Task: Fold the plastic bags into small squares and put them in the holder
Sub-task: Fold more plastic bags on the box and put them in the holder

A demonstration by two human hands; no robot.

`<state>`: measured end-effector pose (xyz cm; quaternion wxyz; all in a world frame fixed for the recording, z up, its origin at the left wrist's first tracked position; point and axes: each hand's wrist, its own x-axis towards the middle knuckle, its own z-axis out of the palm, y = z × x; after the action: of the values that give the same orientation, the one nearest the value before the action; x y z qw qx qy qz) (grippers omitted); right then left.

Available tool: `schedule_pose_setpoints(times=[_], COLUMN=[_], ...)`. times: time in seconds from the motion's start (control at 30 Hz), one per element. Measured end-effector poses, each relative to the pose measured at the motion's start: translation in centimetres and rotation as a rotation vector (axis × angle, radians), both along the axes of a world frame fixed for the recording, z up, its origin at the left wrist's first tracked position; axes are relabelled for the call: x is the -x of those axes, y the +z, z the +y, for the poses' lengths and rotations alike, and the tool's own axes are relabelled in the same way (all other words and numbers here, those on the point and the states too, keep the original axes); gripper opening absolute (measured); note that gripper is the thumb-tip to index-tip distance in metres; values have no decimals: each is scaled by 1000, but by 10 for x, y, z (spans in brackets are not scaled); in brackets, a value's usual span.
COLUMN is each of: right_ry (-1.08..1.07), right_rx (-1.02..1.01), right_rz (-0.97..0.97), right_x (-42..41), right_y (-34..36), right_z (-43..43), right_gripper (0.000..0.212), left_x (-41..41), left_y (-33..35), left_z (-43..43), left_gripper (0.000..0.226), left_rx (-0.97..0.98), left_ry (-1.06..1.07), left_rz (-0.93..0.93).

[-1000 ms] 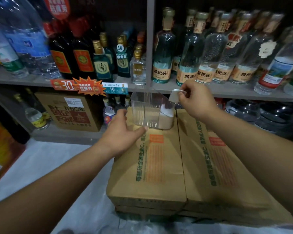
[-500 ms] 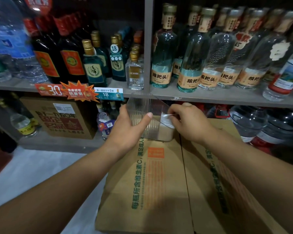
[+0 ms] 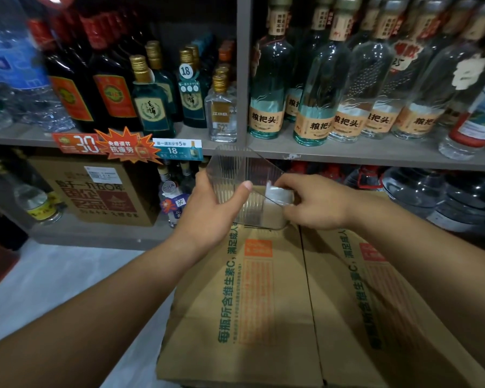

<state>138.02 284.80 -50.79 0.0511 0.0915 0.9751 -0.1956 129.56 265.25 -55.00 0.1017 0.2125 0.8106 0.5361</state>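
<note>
My left hand gripped the clear holder by its near wall, thumb hooked over the rim. My right hand pinched a folded bag at the holder's right end. It was partly inside, I think, though the clear plastic made that hard to judge.

The holder sat at the far edge of the cardboard box, just below the lip of the shelf. One risk was the slick square springing open once I let go. Another was my push sliding the light holder off that far edge, down toward the small bottles behind. The shelf lip hung close above, so there was little room to lift — toward me lay bare box top to draw back over.
</note>
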Motion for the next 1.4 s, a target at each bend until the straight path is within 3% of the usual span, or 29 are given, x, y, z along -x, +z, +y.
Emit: schedule_pose_setpoints(times=[0.1, 0.3, 0.57, 0.77, 0.93, 1.07, 1.23, 1.3, 1.4], right_ry=[46, 45, 79, 102, 41, -18, 20, 51, 180], right_rx=[-153, -117, -361, -309, -289, -244, -165, -20, 100], right_rz=[-39, 44, 43, -6, 198, 337, 418, 381, 278], right_x=[1, 3, 7, 9, -11, -46, -108, -141, -191], right_y=[-9, -18, -23, -19, -18, -17, -15, -19, -41], right_z=[-6, -9, -8, -6, -7, -15, -55, -75, -102], right_gripper=[45, 34, 53, 51, 60, 46, 19, 19, 19], left_x=[-1, -2, -3, -3, -2, -11, -51, -83, -137], left_y=[-1, 0, 2, 0, -1, 1, 9, 8, -2], left_z=[1, 1, 1, 0, -3, -19, -60, -85, -127], left_gripper=[60, 54, 54, 56, 82, 76, 33, 15, 16], left_rx=[6, 6, -2, 0, 32, 43, 146, 134, 234], left_ry=[4, 12, -4, -5, 5, 26, 11, -91, -373], left_rz=[10, 19, 16, 3, -48, -41, 200, 317, 627])
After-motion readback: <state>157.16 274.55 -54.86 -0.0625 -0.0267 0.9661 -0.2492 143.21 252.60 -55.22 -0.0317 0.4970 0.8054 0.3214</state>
